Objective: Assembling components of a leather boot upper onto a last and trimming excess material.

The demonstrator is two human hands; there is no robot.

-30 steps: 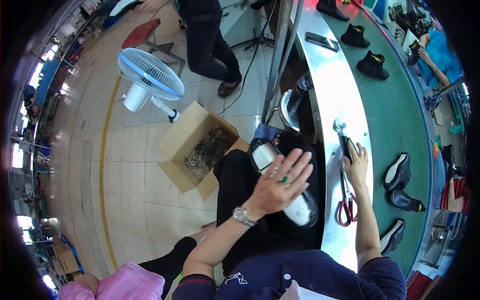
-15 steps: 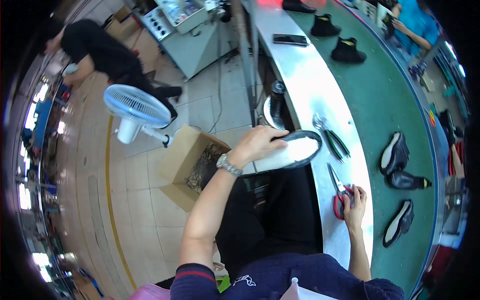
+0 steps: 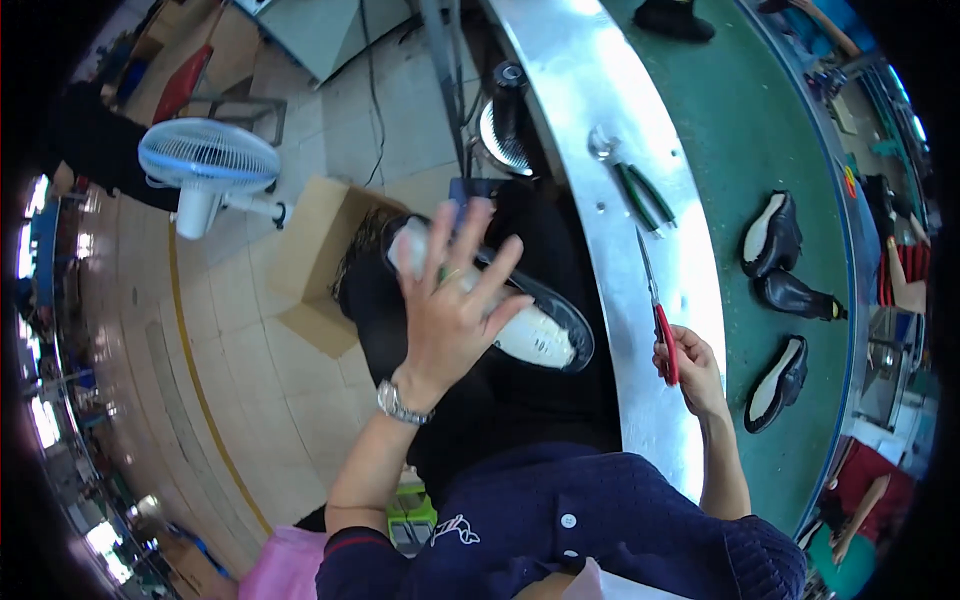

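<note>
While the left hand (image 3: 445,312) splays over a black-and-white shoe (image 3: 540,338) on the lap (image 3: 545,412), the right hand (image 3: 694,372), well apart, grips red-handled scissors (image 3: 664,338) over a metal counter (image 3: 650,440), apparently readying them, the next move likely calling for a steadied shoe.

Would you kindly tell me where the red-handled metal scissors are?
Right of centre in the head view, the red-handled scissors are in the right hand over the silver metal bench, below the green-handled tool.
</note>
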